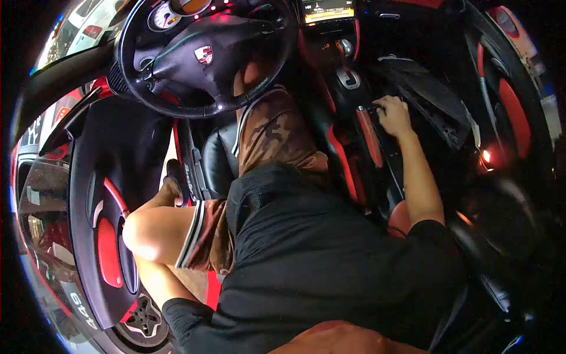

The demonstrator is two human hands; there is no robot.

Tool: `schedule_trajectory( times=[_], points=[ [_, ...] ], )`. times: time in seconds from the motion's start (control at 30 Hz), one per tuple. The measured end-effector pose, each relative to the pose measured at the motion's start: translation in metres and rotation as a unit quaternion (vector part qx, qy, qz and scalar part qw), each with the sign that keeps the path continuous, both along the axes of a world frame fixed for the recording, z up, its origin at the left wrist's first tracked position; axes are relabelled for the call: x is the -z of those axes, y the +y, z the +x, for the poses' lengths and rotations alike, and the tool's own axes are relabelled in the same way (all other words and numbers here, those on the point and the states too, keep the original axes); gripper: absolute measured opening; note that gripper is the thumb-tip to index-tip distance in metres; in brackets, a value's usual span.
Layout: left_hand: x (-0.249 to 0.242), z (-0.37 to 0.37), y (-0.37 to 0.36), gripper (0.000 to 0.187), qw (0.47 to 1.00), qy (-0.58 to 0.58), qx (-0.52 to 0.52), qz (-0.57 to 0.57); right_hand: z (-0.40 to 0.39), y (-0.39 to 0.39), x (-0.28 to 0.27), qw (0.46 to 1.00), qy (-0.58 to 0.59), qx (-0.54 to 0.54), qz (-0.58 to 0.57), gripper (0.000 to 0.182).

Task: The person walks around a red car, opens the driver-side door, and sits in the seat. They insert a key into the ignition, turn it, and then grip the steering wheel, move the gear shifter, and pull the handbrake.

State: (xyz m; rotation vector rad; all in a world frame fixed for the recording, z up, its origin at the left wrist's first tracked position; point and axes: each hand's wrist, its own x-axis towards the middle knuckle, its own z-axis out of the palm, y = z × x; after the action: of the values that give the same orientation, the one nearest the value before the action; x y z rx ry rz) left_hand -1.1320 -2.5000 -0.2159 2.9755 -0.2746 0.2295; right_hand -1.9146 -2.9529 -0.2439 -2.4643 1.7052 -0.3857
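My right hand (pixel 394 115) is over the centre console, just right of the handbrake lever (pixel 369 137), which has a red grip and a silver tip. Its fingers are bent and drawn together near that tip. Whatever lies under the fingertips is dark and I cannot make it out. Ahead of the hand stands the gear selector (pixel 346 50) with its silver gate (pixel 348 78). My left forearm (pixel 156 280) passes behind my raised left knee (pixel 144 233), so the left hand is hidden.
A black steering wheel (pixel 203 109) fills the upper left, below a lit dashboard gauge (pixel 165 16). The driver's door (pixel 97 141) stands open on the left. A lit screen (pixel 327 12) tops the console. On the passenger side lies a dark flat item (pixel 427 97) beside a red-trimmed door (pixel 514 118).
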Motion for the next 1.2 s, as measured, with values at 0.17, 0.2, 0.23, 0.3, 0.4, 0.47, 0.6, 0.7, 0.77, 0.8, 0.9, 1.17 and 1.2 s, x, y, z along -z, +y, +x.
schedule_trajectory(
  times=[0.17, 0.2, 0.23, 0.3, 0.4, 0.47, 0.6, 0.7, 0.77, 0.8, 0.9, 1.17, 1.2],
  points=[
    [0.013, 0.015, 0.018, 0.072, 0.999, -0.034, 0.023, -0.027, 0.004, 0.009, 0.007, 0.997, 0.077, -0.026, 0.000, 0.029],
    [0.015, 0.016, 0.020, 0.071, 0.999, -0.042, 0.026, -0.023, -0.002, 0.004, 0.018, 0.994, 0.103, -0.042, -0.016, 0.028],
    [0.016, 0.016, 0.022, 0.071, 0.998, -0.052, 0.026, -0.015, -0.006, 0.002, 0.027, 0.989, 0.136, -0.050, -0.025, 0.029],
    [0.018, 0.017, 0.021, 0.070, 0.997, -0.070, 0.022, 0.013, 0.010, 0.012, -0.008, 0.995, 0.018, -0.097, -0.027, 0.021],
    [0.025, 0.026, 0.005, 0.069, 0.998, -0.059, 0.001, 0.036, -0.001, -0.013, 0.013, 0.979, 0.105, -0.165, -0.055, 0.027],
    [0.046, 0.058, 0.015, 0.066, 0.999, -0.027, -0.035, 0.024, 0.011, -0.017, 0.013, 0.972, 0.184, -0.148, -0.014, 0.027],
    [0.024, 0.029, 0.018, 0.074, 0.999, -0.007, 0.002, -0.051, -0.010, -0.047, 0.090, 0.985, 0.174, -0.012, -0.014, 0.032],
    [0.030, 0.035, 0.019, 0.076, 0.998, -0.025, 0.037, -0.053, -0.043, -0.075, 0.154, 0.987, 0.139, 0.081, 0.024, 0.034],
    [0.019, 0.021, 0.019, 0.079, 0.999, -0.020, 0.027, -0.024, -0.050, -0.070, 0.168, 0.994, 0.040, 0.101, -0.008, 0.035],
    [0.021, 0.023, 0.021, 0.080, 0.999, -0.022, 0.030, -0.024, -0.035, -0.051, 0.146, 0.993, 0.021, 0.116, -0.014, 0.035],
    [0.020, 0.027, 0.024, 0.085, 0.999, -0.010, 0.041, -0.018, -0.014, -0.027, 0.109, 0.991, 0.046, 0.117, -0.050, 0.034],
    [-0.003, 0.013, 0.025, 0.091, 0.997, 0.031, 0.059, 0.038, -0.026, -0.036, 0.137, 0.984, 0.114, 0.106, -0.085, 0.035],
    [-0.005, 0.012, 0.022, 0.093, 0.997, 0.038, 0.058, 0.046, -0.026, -0.035, 0.135, 0.983, 0.122, 0.111, -0.080, 0.035]
  ],
)
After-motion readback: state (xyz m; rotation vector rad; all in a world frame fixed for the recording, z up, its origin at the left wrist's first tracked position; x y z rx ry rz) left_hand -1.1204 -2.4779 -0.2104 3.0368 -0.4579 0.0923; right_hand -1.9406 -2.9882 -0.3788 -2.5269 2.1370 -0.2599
